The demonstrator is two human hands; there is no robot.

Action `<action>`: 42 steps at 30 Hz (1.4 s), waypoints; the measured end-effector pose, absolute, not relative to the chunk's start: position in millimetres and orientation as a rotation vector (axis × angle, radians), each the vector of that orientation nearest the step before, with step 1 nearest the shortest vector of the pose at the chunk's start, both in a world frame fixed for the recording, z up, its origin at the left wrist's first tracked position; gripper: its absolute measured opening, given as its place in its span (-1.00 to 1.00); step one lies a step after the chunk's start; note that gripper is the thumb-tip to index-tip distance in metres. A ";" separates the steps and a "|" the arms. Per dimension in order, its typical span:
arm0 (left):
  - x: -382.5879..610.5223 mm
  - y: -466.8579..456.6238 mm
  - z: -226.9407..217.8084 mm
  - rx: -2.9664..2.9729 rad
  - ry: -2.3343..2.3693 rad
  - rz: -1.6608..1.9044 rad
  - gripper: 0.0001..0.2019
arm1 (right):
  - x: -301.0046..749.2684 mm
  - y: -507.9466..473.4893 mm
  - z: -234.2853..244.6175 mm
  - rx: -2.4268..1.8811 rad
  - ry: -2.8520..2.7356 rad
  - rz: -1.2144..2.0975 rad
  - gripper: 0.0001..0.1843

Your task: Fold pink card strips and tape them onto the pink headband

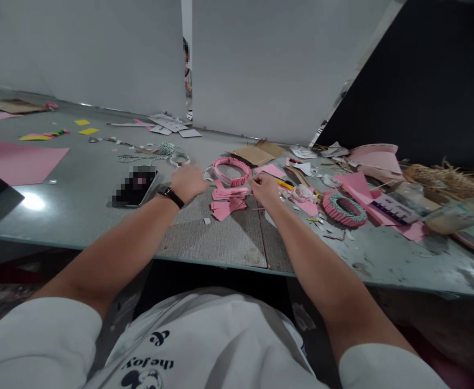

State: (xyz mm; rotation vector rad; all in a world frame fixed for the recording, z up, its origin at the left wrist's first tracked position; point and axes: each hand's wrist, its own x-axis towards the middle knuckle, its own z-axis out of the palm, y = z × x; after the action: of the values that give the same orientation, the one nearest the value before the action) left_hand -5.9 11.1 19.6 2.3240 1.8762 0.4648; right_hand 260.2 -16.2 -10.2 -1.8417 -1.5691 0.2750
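Note:
My left hand (190, 182), wearing a dark wristwatch (171, 196), is over the table just left of a pink pleated paper ring (231, 172). Motion blurs its fingers, so I cannot tell whether they grip the pale strip beside them. On the ring's right side, my right hand (263, 189) is closed in a pinch, with a thin dark pointed thing (254, 174) sticking up from the fingertips. Whether these fingers also touch the ring is unclear. Between the hands, folded pink paper pieces (228, 208) lie in a loose pile on a grey wood-grain board (216, 243).
A phone (142, 186) and a ball of green-white cord (167, 149) lie left. On the right are a yellow cutter (285, 183), a tape roll (303, 193), a cord-lined pink ring (344, 209), paper scraps and a glass jar (455, 213). Grey panels stand behind.

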 end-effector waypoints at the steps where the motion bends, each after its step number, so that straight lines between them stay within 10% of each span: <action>1: -7.2 11.8 21.8 2.315 1.984 0.395 -0.70 | 259.2 -16.6 -10.5 -1.834 -1.584 0.280 -0.60; 9: -15.9 25.5 31.1 2.331 1.962 0.168 -0.49 | 256.4 -17.8 -10.3 -1.800 -1.630 0.291 -0.65; 14: -14.8 26.1 27.6 2.375 1.901 0.056 -0.77 | 255.9 -18.2 -10.2 -1.805 -1.636 0.294 -0.71; 42: -11.6 16.0 38.5 2.186 2.047 0.581 -0.61 | 251.3 -20.5 -8.9 -1.792 -1.694 0.312 -0.71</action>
State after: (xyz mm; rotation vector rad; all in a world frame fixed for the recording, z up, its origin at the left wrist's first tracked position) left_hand -11.6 16.0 38.5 2.1855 2.0471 0.5812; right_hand 251.3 -20.5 -8.9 -1.7917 -1.6938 0.3123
